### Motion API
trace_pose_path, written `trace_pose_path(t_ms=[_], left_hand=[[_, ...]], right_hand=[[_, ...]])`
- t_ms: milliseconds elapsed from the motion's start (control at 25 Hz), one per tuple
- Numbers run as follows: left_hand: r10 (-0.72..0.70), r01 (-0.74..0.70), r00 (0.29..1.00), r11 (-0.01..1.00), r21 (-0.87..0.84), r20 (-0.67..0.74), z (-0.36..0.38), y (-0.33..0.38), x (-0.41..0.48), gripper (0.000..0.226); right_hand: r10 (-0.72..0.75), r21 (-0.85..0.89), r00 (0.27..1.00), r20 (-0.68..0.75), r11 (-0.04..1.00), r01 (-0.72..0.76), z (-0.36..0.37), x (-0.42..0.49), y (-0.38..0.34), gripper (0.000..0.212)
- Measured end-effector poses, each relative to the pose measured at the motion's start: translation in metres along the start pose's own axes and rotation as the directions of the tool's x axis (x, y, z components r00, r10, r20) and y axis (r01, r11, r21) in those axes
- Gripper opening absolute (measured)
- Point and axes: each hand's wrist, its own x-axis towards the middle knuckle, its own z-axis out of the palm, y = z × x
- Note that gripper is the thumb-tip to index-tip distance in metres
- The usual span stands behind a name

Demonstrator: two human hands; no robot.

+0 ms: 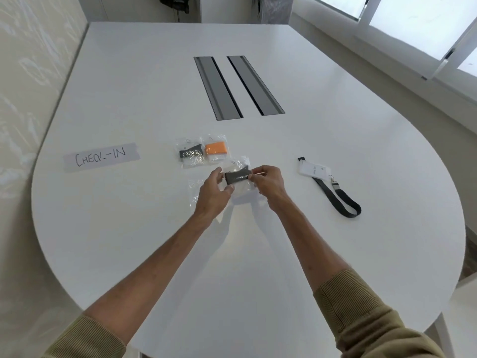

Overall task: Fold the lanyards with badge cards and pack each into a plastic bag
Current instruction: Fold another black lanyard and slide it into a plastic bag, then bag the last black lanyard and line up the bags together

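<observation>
- I'm getting bright, even daylight from the windows [418, 27] top right; the panes are blown out to white.
- White table [129, 104] is well exposed, with a mild sheen below the hands.
- Forearm shadows are soft and pale, falling between the arms.
- Small glints on the plastic bag [237, 177] pinched between left hand [215, 188] and right hand [268, 182].
- Wide-angle bend: table rim and window frames curve near the borders.
- Centre is sharp; corners and the left wall [28, 73] look smeared.
</observation>
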Motion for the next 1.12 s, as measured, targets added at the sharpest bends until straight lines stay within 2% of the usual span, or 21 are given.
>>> trace_pose_path(t_ms=[120,320,400,440,560,640,920,1120], left_hand=[[0.045,-0.039,0.999,0.986,0.165,-0.031,-0.001,-0.003,0.014,0.054],[0.054,-0.060,0.998,0.956,0.286,0.030,0.000,-0.011,0.029,0.022],[0.065,-0.073,0.997,0.955,0.289,0.037,0.001,-0.015,0.032,0.018],[0.072,-0.080,0.997,0.954,0.289,0.040,0.001,-0.016,0.033,0.020],[0.081,-0.091,0.996,0.953,0.289,0.045,-0.003,-0.017,0.031,0.050],[0.092,-0.095,0.995,0.958,0.271,0.025,-0.006,-0.017,0.029,0.062],[0.180,-0.171,0.983,0.959,0.227,-0.021,0.000,-0.012,0.013,0.058],[0.296,-0.304,0.953,0.925,0.229,0.069,0.047,0.011,0.006,0.051]], right_hand=[[-0.007,-0.088,1.000,-0.022,0.996,0.005,0.013,0.014,0.005,0.012],[-0.134,-0.261,0.990,-0.053,0.958,0.116,0.023,0.024,0.012,0.015],[-0.182,-0.320,0.981,-0.064,0.935,0.153,0.026,0.027,0.013,0.015],[-0.202,-0.341,0.977,-0.068,0.925,0.168,0.027,0.029,0.013,0.015],[-0.249,-0.394,0.966,-0.064,0.896,0.205,0.028,0.030,0.016,0.020],[-0.267,-0.420,0.962,-0.056,0.881,0.220,0.027,0.028,0.018,0.027],[-0.285,-0.435,0.956,-0.073,0.871,0.227,0.002,0.015,0.026,0.032],[-0.278,-0.471,0.945,-0.170,0.865,0.170,-0.051,0.010,0.044,0.030]])
